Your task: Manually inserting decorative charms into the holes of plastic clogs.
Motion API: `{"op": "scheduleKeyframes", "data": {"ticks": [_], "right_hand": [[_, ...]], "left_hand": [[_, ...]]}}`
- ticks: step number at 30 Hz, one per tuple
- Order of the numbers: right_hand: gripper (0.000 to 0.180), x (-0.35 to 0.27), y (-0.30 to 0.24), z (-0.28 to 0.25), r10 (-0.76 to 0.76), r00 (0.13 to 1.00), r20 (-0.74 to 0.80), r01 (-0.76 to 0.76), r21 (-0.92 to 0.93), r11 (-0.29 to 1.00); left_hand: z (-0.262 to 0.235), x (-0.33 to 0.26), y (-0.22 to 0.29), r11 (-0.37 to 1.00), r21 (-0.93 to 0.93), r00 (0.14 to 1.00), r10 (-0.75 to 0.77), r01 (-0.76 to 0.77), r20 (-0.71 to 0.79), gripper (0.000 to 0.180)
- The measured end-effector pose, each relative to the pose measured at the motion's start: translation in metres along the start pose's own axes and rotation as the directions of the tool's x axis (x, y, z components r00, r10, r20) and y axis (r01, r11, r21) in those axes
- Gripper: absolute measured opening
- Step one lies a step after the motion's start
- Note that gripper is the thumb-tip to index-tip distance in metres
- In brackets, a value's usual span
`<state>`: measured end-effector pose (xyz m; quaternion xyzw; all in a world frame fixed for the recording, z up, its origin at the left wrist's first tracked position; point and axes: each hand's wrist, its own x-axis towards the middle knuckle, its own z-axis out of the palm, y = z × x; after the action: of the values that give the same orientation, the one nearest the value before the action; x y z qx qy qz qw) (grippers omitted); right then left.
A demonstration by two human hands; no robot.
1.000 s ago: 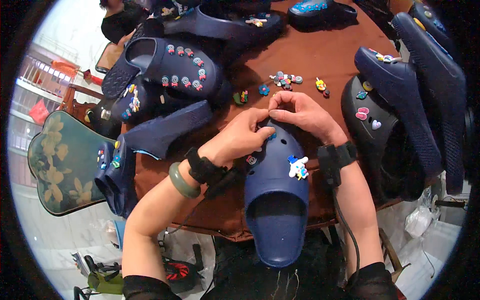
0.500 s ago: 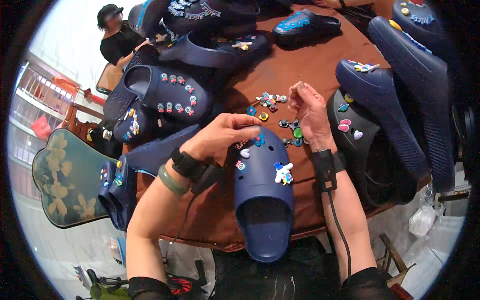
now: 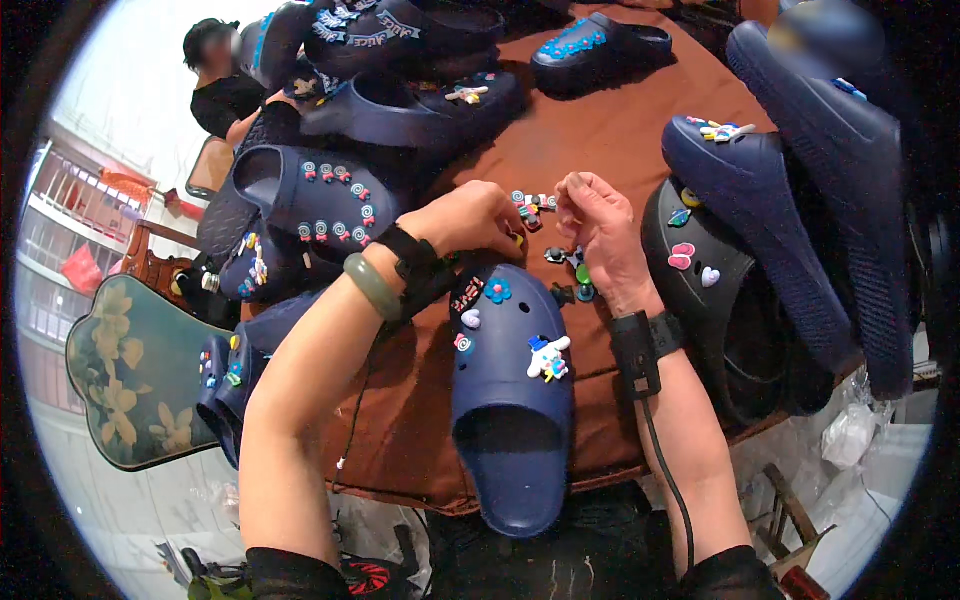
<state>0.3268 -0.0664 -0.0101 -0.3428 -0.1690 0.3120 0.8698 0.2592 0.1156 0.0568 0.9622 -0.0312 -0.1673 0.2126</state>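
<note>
A dark blue slipper (image 3: 510, 400) lies toe away in front of me. On its toe sit a blue flower charm (image 3: 498, 290), a pale heart charm (image 3: 471, 319), a candy-swirl charm (image 3: 463, 343) and a white long-eared figure charm (image 3: 549, 357). Beyond the toe, my left hand (image 3: 470, 222) is closed, its thumb and finger round a small yellow charm (image 3: 517, 239) at the table. My right hand (image 3: 602, 228) hovers to the right with fingers pressed together; what they hold, if anything, is hidden. Loose charms (image 3: 534, 205) lie between the hands, others beside my right wrist.
Charm-decorated slippers (image 3: 335, 200) crowd the left of the brown tablecloth (image 3: 590, 130). A black slipper (image 3: 700, 270) and upright blue slippers (image 3: 760, 200) line the right. Another blue clog (image 3: 600, 55) stands at the back. A person (image 3: 218, 90) is at the far left, near a floral chair back (image 3: 140, 380).
My left hand has moved from the slipper's toe up to the yellow charm beyond it, uncovering the blue flower charm. My right hand stays closed, slightly lower. The view has shifted a little.
</note>
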Motion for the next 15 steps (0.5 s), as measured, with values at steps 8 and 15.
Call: {"op": "scheduleKeyframes", "data": {"ticks": [8, 15], "right_hand": [[0.019, 0.001, 0.003, 0.0, -0.011, 1.0, 0.011, 0.011, -0.011, 1.0], [0.018, -0.005, -0.002, 0.005, 0.059, 0.996, 0.065, -0.051, -0.109, 0.993]], "left_hand": [[0.003, -0.004, 0.001, 0.974, 0.225, 0.997, 0.04, -0.023, -0.071, 0.02], [-0.001, -0.066, 0.037, 0.861, -0.495, 0.93, -0.271, 0.118, -0.249, 0.029]]}}
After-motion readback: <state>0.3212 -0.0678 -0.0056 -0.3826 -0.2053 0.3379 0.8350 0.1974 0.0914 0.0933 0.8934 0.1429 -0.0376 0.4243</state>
